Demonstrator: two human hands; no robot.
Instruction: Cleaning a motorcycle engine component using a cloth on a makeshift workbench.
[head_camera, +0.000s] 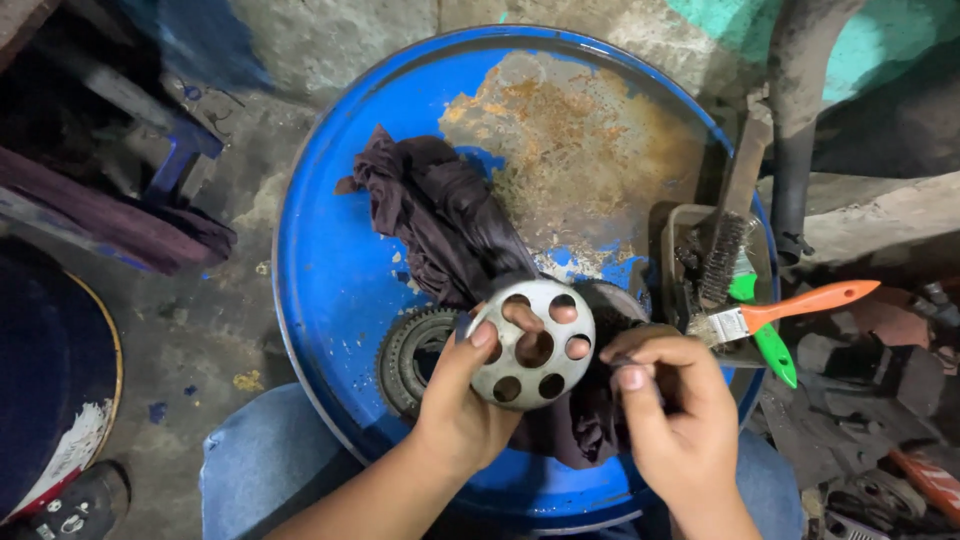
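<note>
Perforated steel disc held over a blue drum

The left hand (470, 400) pinches the disc (530, 343) (fingertips through its holes) above the drum lid (330, 270); the right hand (665, 400) pinches a dark rag (590, 420). An oily grip could drop it.

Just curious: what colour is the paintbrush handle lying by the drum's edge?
Orange paintbrush handle, clearest in the head view.

Round grey metal disc (531, 345) with a ring of through-holes, held face-up and slightly tilted in the left hand (463, 400). A dark cloth (585, 420) lies bunched just beneath the right hand (668, 405).
</note>
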